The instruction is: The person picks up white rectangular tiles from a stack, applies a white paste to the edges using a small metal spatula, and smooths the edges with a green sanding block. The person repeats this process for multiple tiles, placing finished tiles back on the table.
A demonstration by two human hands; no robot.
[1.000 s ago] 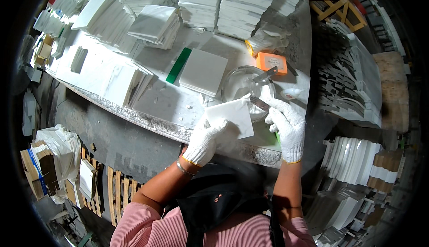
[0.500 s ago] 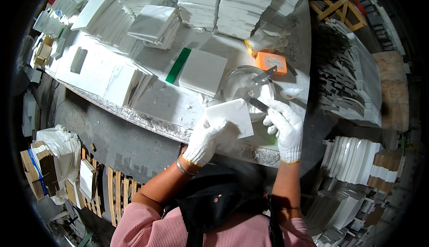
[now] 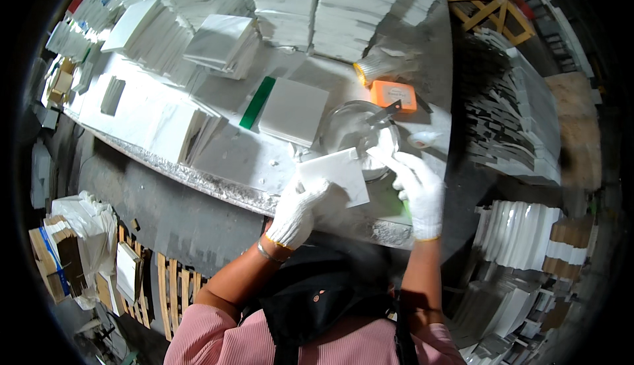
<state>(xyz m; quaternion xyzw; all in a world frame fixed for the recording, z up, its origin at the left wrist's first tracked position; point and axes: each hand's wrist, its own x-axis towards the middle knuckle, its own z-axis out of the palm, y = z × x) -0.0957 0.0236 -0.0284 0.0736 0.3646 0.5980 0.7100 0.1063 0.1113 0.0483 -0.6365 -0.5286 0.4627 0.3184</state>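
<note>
My left hand (image 3: 295, 214), in a white knit glove, is closed on the edge of a square white marble-look tile (image 3: 335, 179), holding it tilted above the table's front edge. In my gloved right hand (image 3: 421, 190) is a narrow flat scraper blade (image 3: 379, 156), pale in the light, its tip close to the tile's far right corner. Just beyond is a round clear bowl (image 3: 328, 135) holding whitish material. A second metal blade (image 3: 384, 113) rests across the bowl's rim. Left of the bowl lies a square tile stack (image 3: 294, 112), beside a green strip (image 3: 257, 103).
An orange box (image 3: 394, 96) and a loose white glove (image 3: 386, 68) lie behind the bowl. Tall tile stacks (image 3: 347, 18) line the back, with a smaller stack (image 3: 221, 43) to their left. The table's front edge (image 3: 224, 190) is crusted white. A wooden pallet (image 3: 173, 292) stands below left.
The scraper blade has turned from a dark face to a bright one near the tile's corner. The tile stays in my left hand, slightly tilted differently. The whole view has shifted a little.
</note>
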